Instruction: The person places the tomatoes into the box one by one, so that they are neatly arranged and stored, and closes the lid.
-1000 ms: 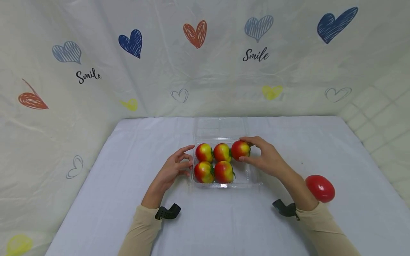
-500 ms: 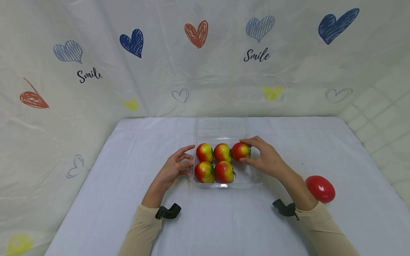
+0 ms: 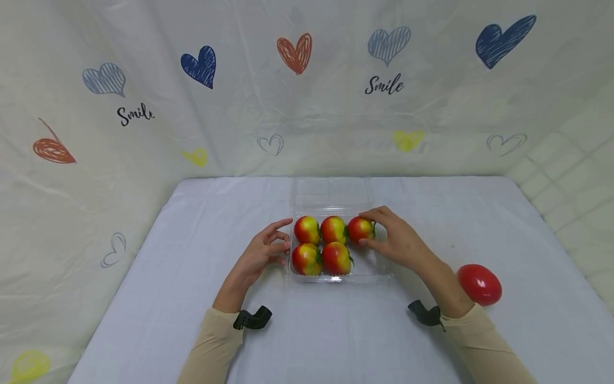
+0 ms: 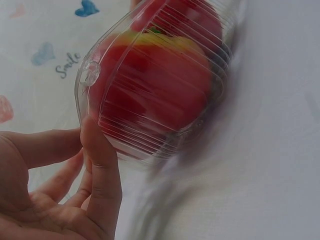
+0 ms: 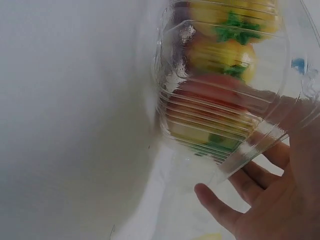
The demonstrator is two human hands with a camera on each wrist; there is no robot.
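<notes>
A clear plastic container lies on the table, holding several red-and-yellow fruits in two rows. My left hand is at its left side; in the left wrist view the hand pinches the rim beside a fruit. At the back right compartment, my right hand has thumb and fingers around a fruit. Through the clear wall in the right wrist view, part of the right hand shows by a reddish fruit. No fruit lies in the front right part.
The container's transparent lid is folded back behind it. A glossy red oval object lies on the white-covered table beside my right forearm. Behind the table hangs a pale sheet printed with hearts.
</notes>
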